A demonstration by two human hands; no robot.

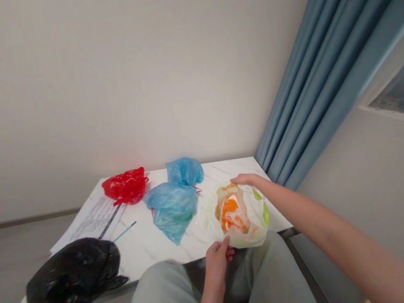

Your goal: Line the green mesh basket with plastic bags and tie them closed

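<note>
While both hands hold the mouth of a white bag point(258, 230) spread, the bag sits at the right part of the table point(144, 249), its lower side reaching the front edge just above the person's legs point(161, 299). An orange thing point(229, 212) shows inside, and a bright green patch shows at the bag's right side. Marbled tabletop shows between the white bag and the two blue bags point(174, 206) point(185, 171) to its left, which touch each other, the farther one close to the back edge and the wall point(178, 76). On the right, the forearm crosses the table's side edge, with the curtain point(311, 84) hanging near the back corner. A black bag point(73, 275) covers part of the front edge at the left; farther back, a red bag point(127, 185) lies partly over printed papers point(89, 222), and a thin blue stick point(124, 231) lies beside them. The left hand point(218, 257) comes up from below the front edge, its thumb on the near rim and fingers curled, nearly closed in a pinch. The right hand point(245, 179) reaches in from the side, arm extended, palm down, fingers bent closely over the far rim; its thumb is hidden.
</note>
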